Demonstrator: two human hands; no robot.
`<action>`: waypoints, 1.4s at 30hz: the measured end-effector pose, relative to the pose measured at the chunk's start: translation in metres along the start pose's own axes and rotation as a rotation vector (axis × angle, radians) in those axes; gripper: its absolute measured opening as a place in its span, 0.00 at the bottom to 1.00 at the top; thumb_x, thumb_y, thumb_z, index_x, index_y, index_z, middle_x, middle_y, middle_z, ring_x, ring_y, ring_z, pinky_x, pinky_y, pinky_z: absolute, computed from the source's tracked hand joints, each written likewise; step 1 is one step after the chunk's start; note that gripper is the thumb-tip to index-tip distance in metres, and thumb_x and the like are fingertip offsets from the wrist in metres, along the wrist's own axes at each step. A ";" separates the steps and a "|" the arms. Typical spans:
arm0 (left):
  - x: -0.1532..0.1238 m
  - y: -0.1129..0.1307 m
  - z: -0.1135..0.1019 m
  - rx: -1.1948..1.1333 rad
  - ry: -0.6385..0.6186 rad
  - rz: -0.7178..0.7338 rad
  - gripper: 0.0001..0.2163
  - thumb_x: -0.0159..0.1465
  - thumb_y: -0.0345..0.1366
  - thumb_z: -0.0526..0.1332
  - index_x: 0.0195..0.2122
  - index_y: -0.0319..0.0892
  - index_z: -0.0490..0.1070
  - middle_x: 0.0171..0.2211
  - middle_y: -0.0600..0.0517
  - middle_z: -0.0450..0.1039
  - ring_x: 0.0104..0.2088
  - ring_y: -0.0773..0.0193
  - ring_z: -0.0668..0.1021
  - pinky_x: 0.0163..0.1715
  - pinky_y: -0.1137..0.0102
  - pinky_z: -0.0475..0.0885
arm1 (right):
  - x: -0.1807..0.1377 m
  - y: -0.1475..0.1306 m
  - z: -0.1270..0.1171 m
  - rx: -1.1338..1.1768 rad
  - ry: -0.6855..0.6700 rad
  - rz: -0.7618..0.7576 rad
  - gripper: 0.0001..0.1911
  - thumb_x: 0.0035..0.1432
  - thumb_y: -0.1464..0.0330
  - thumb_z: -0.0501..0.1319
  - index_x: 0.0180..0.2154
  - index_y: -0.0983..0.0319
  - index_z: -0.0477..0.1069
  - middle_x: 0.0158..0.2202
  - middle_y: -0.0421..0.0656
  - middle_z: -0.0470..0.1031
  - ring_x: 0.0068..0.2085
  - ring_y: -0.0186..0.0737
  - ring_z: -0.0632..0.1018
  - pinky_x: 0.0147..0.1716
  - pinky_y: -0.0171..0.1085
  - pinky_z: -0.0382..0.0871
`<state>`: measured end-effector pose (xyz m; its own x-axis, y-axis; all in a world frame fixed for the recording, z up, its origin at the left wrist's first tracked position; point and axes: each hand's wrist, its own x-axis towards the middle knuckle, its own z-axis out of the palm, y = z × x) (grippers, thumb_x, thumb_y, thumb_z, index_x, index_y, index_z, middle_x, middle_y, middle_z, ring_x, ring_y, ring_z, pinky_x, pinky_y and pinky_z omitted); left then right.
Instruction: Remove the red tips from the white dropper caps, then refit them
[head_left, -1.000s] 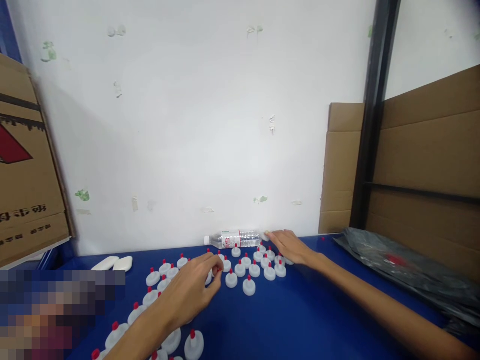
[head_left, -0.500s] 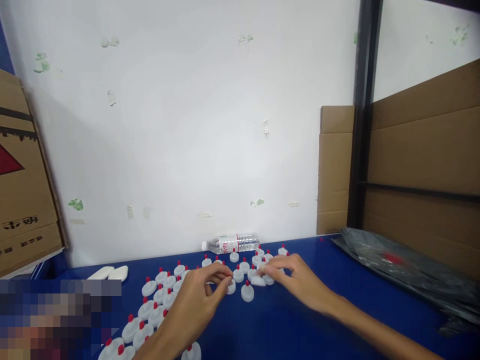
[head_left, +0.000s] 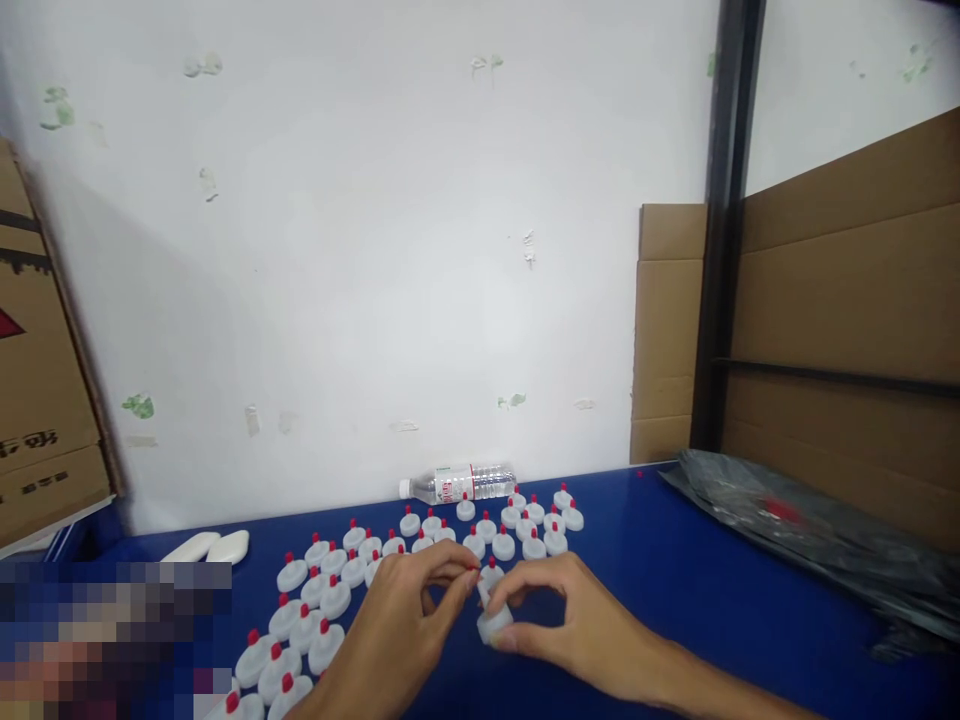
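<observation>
Between both hands: white plastic cap (head_left: 494,626), likely light, rigid, slick. Right hand (head_left: 581,632) is pinching its rim; left hand (head_left: 405,622) is pinching its top, fingers curled.

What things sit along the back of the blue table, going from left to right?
Cardboard box → white oval pieces → water bottle → black plastic bag.

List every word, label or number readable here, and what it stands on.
None reads clearly.
Label on the water bottle: red and white, print too small to read.
Dark printed characters on the cardboard box at left: blurred and cut off.
The white cap in the right hand: no print visible.
</observation>
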<state>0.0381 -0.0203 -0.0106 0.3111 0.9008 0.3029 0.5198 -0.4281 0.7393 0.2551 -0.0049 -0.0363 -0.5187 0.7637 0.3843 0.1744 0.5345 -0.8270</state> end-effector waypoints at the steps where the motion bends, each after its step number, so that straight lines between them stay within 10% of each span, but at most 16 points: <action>1: 0.000 0.000 0.000 -0.002 -0.011 -0.002 0.11 0.69 0.42 0.59 0.38 0.45 0.78 0.35 0.52 0.84 0.35 0.60 0.83 0.30 0.72 0.70 | -0.001 -0.002 0.001 -0.021 -0.006 -0.015 0.07 0.57 0.64 0.73 0.39 0.55 0.84 0.40 0.38 0.84 0.42 0.40 0.81 0.47 0.35 0.71; 18: 0.002 -0.005 -0.009 -0.025 -0.112 -0.027 0.13 0.70 0.44 0.59 0.35 0.43 0.78 0.30 0.54 0.78 0.28 0.65 0.75 0.30 0.72 0.67 | -0.004 0.002 0.003 0.016 -0.046 -0.167 0.04 0.67 0.67 0.66 0.43 0.56 0.80 0.44 0.39 0.81 0.45 0.38 0.80 0.49 0.35 0.71; 30: -0.012 -0.005 0.002 0.259 -0.173 0.070 0.16 0.76 0.47 0.42 0.36 0.47 0.59 0.29 0.52 0.73 0.29 0.60 0.71 0.30 0.67 0.61 | -0.005 0.001 0.006 -0.157 -0.112 -0.278 0.10 0.71 0.73 0.59 0.43 0.56 0.79 0.44 0.40 0.79 0.46 0.36 0.78 0.48 0.32 0.68; 42: -0.012 -0.007 0.000 0.343 -0.242 -0.009 0.15 0.75 0.47 0.44 0.34 0.47 0.59 0.25 0.54 0.70 0.27 0.59 0.70 0.31 0.66 0.61 | -0.011 0.006 0.020 -0.029 -0.120 -0.269 0.22 0.65 0.77 0.52 0.28 0.59 0.81 0.40 0.41 0.78 0.39 0.36 0.78 0.37 0.32 0.68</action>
<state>0.0305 -0.0279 -0.0192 0.4620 0.8791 0.1170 0.7456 -0.4565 0.4856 0.2451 -0.0178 -0.0536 -0.6444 0.5458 0.5356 0.0404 0.7237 -0.6889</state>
